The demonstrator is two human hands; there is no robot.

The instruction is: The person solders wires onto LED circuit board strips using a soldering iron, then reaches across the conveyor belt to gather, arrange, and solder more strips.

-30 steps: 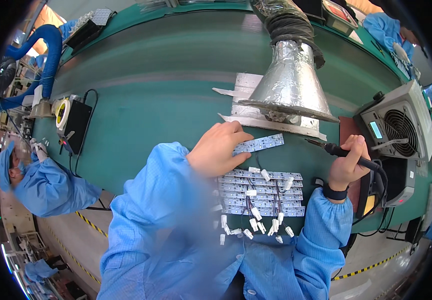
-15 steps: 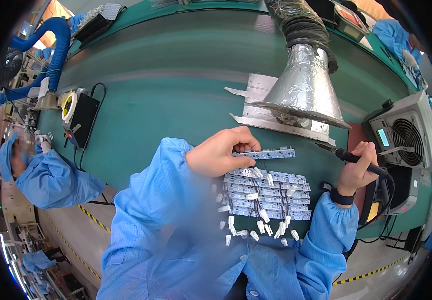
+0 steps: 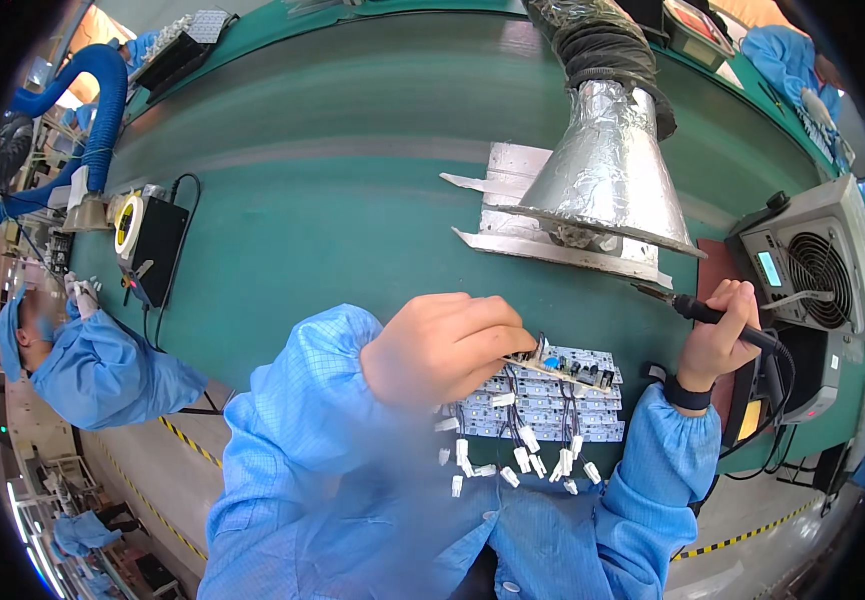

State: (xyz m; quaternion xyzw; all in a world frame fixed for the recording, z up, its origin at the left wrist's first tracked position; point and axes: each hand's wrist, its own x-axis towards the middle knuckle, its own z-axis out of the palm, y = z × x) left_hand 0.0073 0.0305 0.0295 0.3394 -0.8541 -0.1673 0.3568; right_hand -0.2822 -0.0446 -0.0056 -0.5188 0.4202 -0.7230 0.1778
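Observation:
My left hand [image 3: 447,345] is closed around the left end of a narrow circuit board [image 3: 577,371]. That board is tilted, showing small components, one of them blue, above the other boards. Beneath it lie several LED strip boards [image 3: 592,430] side by side, with dark wires and white plug connectors [image 3: 527,438] hanging toward me. A soldering iron [image 3: 697,308] is gripped in my right hand [image 3: 717,345], its tip pointing left, apart from the boards and close to the foil-covered fume hood's lower edge. My left fingertips are partly hidden behind the hand.
A foil-covered fume hood [image 3: 602,170] stands over a pale metal plate [image 3: 512,235]. At the right is a grey machine with a fan [image 3: 802,265]. A black box with a solder reel [image 3: 157,245] sits at the left. A co-worker [image 3: 102,370] in blue works beyond it.
My left hand has drawn the board nearer to me and turned it, so components show instead of the LED face. My right hand and the soldering iron have hardly moved.

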